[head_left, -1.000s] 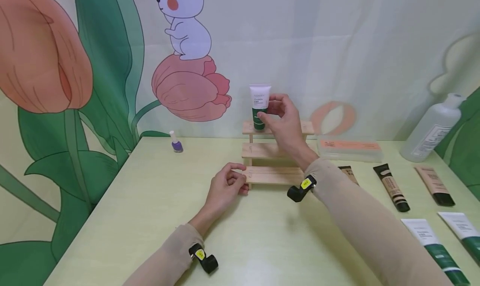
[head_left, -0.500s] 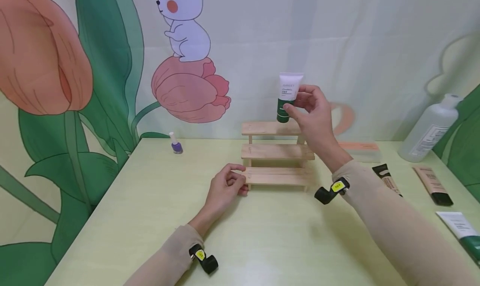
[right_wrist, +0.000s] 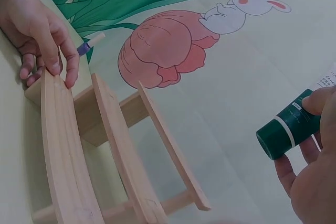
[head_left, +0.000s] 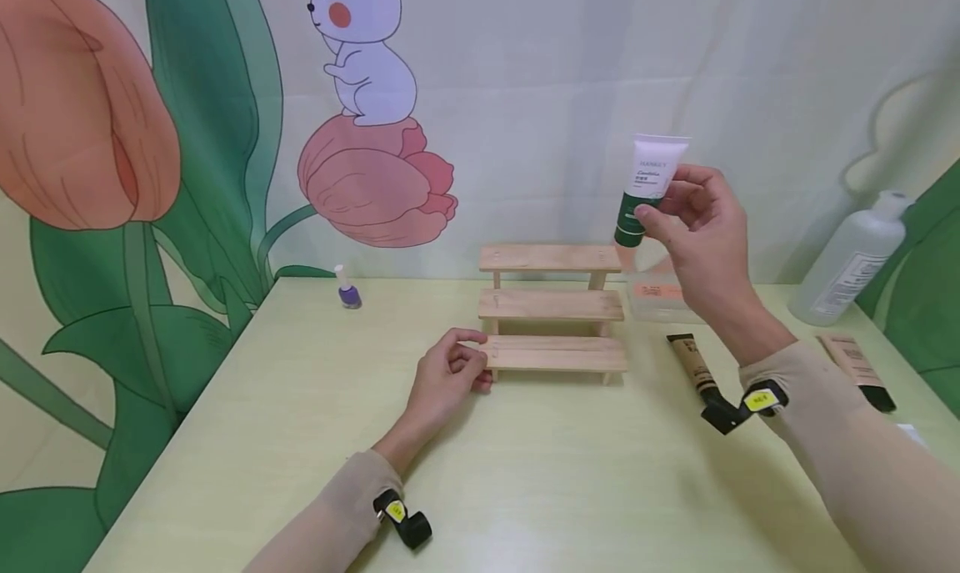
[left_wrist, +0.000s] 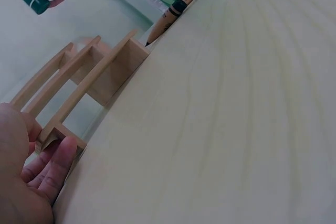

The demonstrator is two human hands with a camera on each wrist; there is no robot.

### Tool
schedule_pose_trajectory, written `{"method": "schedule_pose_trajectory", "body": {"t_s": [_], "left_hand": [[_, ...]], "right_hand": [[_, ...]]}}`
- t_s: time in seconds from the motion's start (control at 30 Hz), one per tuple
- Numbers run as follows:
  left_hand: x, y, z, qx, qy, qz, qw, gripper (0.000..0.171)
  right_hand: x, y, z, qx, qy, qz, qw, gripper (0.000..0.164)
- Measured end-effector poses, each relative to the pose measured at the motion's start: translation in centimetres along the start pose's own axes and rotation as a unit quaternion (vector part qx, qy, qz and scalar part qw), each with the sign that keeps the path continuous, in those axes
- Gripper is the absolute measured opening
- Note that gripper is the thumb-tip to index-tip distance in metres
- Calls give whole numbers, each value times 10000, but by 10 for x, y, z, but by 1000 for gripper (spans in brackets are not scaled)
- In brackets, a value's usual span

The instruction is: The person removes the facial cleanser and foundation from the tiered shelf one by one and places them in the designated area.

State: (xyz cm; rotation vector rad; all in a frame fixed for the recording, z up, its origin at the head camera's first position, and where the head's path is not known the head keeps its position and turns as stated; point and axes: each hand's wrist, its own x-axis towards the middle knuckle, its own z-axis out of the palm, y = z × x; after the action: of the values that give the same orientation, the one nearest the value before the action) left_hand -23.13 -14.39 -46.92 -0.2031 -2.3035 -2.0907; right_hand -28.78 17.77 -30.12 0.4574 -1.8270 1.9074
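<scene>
My right hand holds a small white-and-green squeeze tube above and right of the wooden step rack. Thumb and fingers pinch the tube's sides, its dark green cap end pointing down and slightly left. In the right wrist view the green part of the tube shows at the right. The three-tier rack stands on the table with bare shelves. At the left end of its lowest shelf, my left hand grips the edge; the left wrist view shows its fingers around that corner.
A purple nail polish bottle stands at the back left. To the right lie a flat clear case, a black-and-beige tube and a beige tube. A large white bottle stands behind; my right sleeve hides other things.
My right hand has lifted the tube off the rack's top shelf and carried it right and up, tilting it slightly. The left hand stays at the rack's end.
</scene>
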Motion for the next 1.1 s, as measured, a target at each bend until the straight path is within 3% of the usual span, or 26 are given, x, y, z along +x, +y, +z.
{"method": "schedule_pose_trajectory", "body": {"t_s": [0.23, 0.5, 0.67, 0.87, 1.1], "left_hand": [[0, -3, -2, 64, 32, 5, 10000, 26], [0, -3, -1, 72, 16, 33, 10000, 26], [0, -3, -1, 67, -11, 81, 9999, 26], [-1, -3, -2, 60, -18, 62, 10000, 26], [-1, -4, -1, 20, -35, 74, 10000, 26]], "right_hand": [[-7, -8, -28, 275, 225, -122, 9993, 44], [-23, -20, -64, 325, 427, 205, 9983, 48], [-40, -21, -81, 331, 591, 444, 9967, 49], [-62, -20, -97, 452, 532, 433, 9966, 50], [-97, -11, -115, 101, 421, 509, 9978, 51]]}}
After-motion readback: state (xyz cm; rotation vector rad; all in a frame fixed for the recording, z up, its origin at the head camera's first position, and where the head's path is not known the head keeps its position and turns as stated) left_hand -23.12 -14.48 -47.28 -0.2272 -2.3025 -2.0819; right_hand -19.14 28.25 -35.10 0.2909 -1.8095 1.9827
